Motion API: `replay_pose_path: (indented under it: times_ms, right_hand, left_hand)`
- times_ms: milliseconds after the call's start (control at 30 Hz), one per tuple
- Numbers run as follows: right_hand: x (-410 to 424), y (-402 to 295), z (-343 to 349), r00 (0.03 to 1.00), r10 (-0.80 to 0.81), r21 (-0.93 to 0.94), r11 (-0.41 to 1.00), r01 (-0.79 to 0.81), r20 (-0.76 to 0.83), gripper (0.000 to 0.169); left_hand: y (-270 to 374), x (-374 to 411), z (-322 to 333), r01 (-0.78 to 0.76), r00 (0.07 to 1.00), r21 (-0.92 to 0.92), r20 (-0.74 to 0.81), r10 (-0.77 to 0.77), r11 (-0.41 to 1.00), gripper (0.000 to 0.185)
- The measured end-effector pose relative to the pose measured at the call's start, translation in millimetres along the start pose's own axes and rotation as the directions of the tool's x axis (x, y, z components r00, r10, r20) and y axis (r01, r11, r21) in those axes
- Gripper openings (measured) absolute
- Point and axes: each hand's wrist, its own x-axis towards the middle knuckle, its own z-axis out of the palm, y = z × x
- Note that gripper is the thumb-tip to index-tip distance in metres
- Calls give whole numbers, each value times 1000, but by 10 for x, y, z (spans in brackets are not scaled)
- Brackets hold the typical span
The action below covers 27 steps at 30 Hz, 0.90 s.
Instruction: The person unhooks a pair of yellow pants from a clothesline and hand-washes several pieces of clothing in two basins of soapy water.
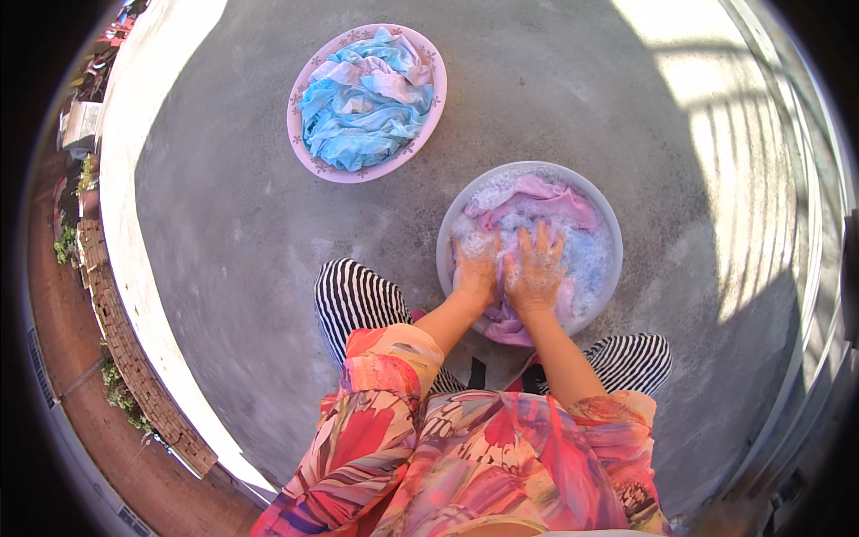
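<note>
Before me stands a pale round basin filled with suds and wet cloth. My left hand presses down at its left side, its fingertips covered by foam, so their grip is hidden. Beside it, my right hand lies palm down on the wet cloth, fingers spread and flecked with suds. Pink cloth rises from the foam at the far side of the basin. More pink-lilac cloth shows at the near rim, below my wrists. Bluish foam covers the right part.
Farther off to the left, a pink patterned basin holds crumpled blue and pale pink cloth. Both basins stand on a grey concrete floor. My striped knees flank the near basin. Stacked bricks lie past the left floor edge; metal railings stand right.
</note>
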Motion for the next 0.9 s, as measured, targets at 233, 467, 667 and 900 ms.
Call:
replay_pose_path:
  times_ms: [233, 467, 667, 900]
  right_hand:
    - [10, -21, 61, 1000, -4, -80, 997, 3, -16, 61]
    - [-21, 10, 138, 992, -50, -73, 996, 42, -113, 57]
    - [-30, 25, 166, 994, -37, -81, 996, 29, -106, 55]
    - [-7, 16, 116, 992, -47, -89, 995, 37, -117, 54]
  left_hand:
    - [-165, -67, -501, -33, 993, -144, 111, 49, 989, 106]
    - [-1544, 283, -955, 53, 757, -467, -558, -340, 883, 38]
    - [-2118, 571, -524, 227, 863, -108, -439, -251, 968, 12]
    - [-2233, 485, -213, 221, 875, 61, -454, -170, 973, 10]
